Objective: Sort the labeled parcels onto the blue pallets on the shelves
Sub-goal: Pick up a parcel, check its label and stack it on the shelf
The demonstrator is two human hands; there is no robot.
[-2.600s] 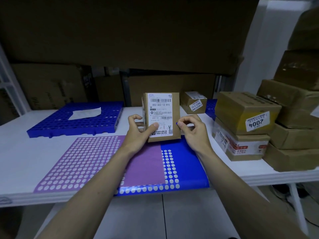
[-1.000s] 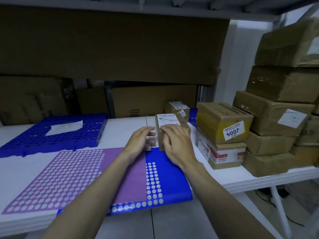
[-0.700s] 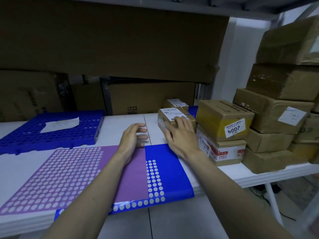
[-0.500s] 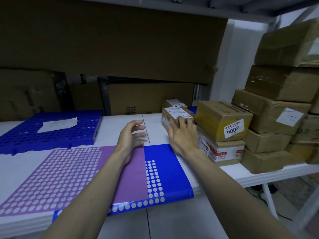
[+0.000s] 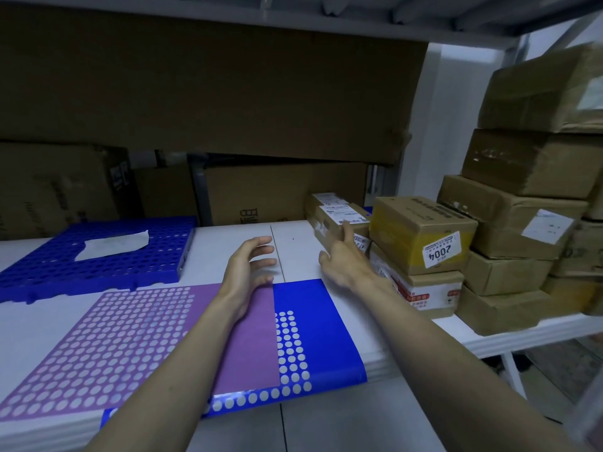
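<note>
The small labeled brown parcel [image 5: 339, 218] lies flat on the shelf at the back right, label up, against another small labeled parcel [image 5: 326, 199] behind it. My right hand [image 5: 346, 259] hovers just in front of it with fingers straight, holding nothing; the fingertips are at the parcel's front face. My left hand [image 5: 249, 265] hangs open over the white shelf top, fingers loosely spread. A blue perforated pallet [image 5: 98, 252] sits at the back left with a white paper slip [image 5: 112, 246] on it.
A purple and blue dotted mat [image 5: 163, 334] covers the shelf front. Right of the parcel stands a yellow-taped box marked 2004 [image 5: 421, 233] on a red-printed box [image 5: 421, 291]. Several taped brown cartons [image 5: 522, 230] are stacked at the far right. Flat cardboard [image 5: 208, 93] lines the back.
Both hands held the parcel upright, laid it flat, and my right hand slid it back against the other small parcel. My left hand let go; my right hand has now drawn back slightly.
</note>
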